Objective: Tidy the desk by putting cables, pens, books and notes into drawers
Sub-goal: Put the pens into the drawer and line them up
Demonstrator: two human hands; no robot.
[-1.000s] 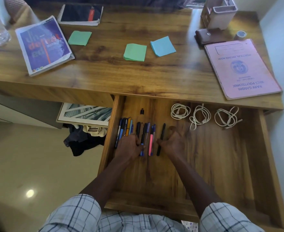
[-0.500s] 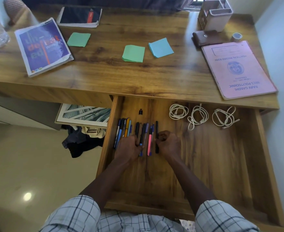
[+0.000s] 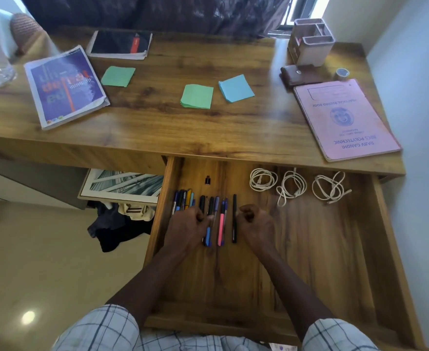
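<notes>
- Head view: pens point(image 3: 203, 206) lie in a row at the left of the open drawer point(image 3: 335, 262).
- Left hands-side: left hand point(image 3: 187, 226) sits on the row, fingers curled, pinching the blue pen point(image 3: 208, 235).
- Right hand point(image 3: 255, 222) is a loose fist holding nothing, just beside the black pen point(image 3: 234, 224); contact unclear.
- Three coiled white cables point(image 3: 292, 184) lie at the drawer's back right; a small black adapter point(image 3: 207, 180) lies behind the pens.
- Worktop point(image 3: 157, 122) carries three sticky-note pads point(image 3: 197, 96), purple book point(image 3: 65, 87), black notebook point(image 3: 119, 44), pink record book point(image 3: 345, 120), brown wallet point(image 3: 300, 75), grey organizer point(image 3: 311, 45).
</notes>
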